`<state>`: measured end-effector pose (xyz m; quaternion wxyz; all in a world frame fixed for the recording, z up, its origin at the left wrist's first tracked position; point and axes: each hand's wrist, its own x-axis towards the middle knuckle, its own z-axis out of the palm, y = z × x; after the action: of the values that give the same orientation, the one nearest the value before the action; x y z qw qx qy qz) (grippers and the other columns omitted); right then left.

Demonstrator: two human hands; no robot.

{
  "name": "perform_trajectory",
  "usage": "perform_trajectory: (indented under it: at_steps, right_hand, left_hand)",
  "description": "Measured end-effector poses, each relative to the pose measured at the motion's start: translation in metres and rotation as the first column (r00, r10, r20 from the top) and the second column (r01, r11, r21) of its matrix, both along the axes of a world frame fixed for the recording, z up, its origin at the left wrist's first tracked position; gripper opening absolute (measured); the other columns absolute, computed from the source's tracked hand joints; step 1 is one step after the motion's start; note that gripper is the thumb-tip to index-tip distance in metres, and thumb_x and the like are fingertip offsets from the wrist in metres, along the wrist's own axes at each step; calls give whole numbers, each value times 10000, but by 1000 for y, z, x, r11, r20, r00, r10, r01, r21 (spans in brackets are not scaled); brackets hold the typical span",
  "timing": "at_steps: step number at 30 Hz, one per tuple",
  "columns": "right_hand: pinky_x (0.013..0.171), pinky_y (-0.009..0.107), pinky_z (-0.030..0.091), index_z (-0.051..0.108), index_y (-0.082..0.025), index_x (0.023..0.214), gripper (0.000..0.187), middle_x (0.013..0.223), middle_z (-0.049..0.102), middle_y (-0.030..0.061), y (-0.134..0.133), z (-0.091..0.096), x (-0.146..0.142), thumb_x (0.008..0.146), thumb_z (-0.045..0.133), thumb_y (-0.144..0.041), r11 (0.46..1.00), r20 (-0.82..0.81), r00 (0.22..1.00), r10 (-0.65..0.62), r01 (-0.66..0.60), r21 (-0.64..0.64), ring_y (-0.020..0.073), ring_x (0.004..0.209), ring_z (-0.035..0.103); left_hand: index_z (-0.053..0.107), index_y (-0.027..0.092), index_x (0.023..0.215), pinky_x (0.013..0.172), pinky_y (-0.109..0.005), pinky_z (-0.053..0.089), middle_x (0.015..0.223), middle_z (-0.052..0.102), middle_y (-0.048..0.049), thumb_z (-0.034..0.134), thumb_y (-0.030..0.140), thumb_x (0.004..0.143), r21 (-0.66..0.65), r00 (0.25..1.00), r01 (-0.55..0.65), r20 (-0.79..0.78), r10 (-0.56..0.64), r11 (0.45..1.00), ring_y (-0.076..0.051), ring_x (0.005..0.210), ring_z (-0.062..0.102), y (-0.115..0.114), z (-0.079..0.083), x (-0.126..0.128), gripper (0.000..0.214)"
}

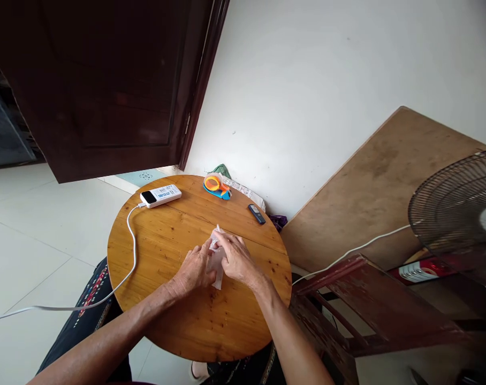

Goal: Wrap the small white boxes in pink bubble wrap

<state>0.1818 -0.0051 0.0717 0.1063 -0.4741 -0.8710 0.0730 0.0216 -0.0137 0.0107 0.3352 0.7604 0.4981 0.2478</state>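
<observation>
A small, thin white sheet point(217, 267), translucent and creased, lies on the round wooden table point(154, 256) between my hands. Whether it is tissue or plastic film, I cannot tell. My left hand point(192, 267) has its fingers on the sheet's left side, the thumb near its lower end. From the right, my right hand point(237, 256) grips it, index finger stretched over the crumpled upper end and thumb on the middle. Both hands' fingertips come close together at the upper end and partly cover it.
Toward the table's far edge are a white power bank point(165, 195) with a white cable point(134, 240), an orange and blue tape dispenser point(218, 187) and a small dark device point(256, 214). A wall, a leaning board point(359, 187) and a fan point(447, 203) stand beyond.
</observation>
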Motion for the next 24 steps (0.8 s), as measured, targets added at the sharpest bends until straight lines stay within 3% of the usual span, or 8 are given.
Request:
perform_trajectory:
  at_steps: [4,8,11,15,18,21,24]
  right_hand:
    - [1087,484,298,508,-140,1331,704,1148,660,140,7,15,5,642,524,3,993,239,970,43,-69,100,276,1120,531]
    - [1108,503,266,580,-179,1237,536,968,687,100,14,22,14,742,500,11,979,249,968,2,-53,198,262,1046,557]
    - [1110,496,268,601,-205,1207,476,977,707,88,23,9,13,784,516,-7,975,187,982,-5,-36,218,265,1121,542]
    - [1105,506,279,574,-207,1277,538,1208,680,104,33,-18,10,765,576,-42,979,56,998,-38,26,200,292,1283,465]
    - [1047,480,360,574,-208,1286,509,1308,628,117,32,-32,21,786,582,-114,964,-142,976,-167,192,182,297,1258,503]
    - [883,413,489,589,-193,1251,448,1236,656,132,26,-42,39,810,594,-271,891,-386,818,-426,454,-22,255,999,645]
    - [672,311,513,612,-169,1180,494,1033,712,100,25,-51,49,750,661,-406,772,-451,627,-635,519,-366,200,775,662]
  left_hand:
    - [235,147,1499,1055,-436,397,1299,602,-125,623,180,660,-22,996,65,68,-64,998,-303,1193,520,2,-5,0,926]
    - [244,153,1509,1044,-441,415,1316,570,-145,626,169,655,-69,986,87,150,-76,994,-298,1174,530,4,-11,1,936]
    - [235,162,1519,1031,-451,423,1325,566,-142,622,140,643,-44,975,109,197,-98,993,-288,1152,531,3,-14,0,959]
    - [370,202,1471,1046,-492,401,1430,472,-146,598,122,653,97,979,121,155,-135,988,-312,1227,482,0,-9,-5,854]
    - [538,227,1358,1055,-536,376,1517,372,-136,573,108,674,177,980,171,69,-185,969,-345,1280,447,-3,0,-8,695]
    - [630,187,1254,1050,-552,378,1490,418,-145,554,120,704,191,980,189,17,-196,963,-355,1256,468,-7,7,-9,559]
    - [633,151,1247,1036,-542,401,1453,461,-157,546,134,715,204,981,185,24,-194,961,-348,1221,489,-9,7,-8,539]
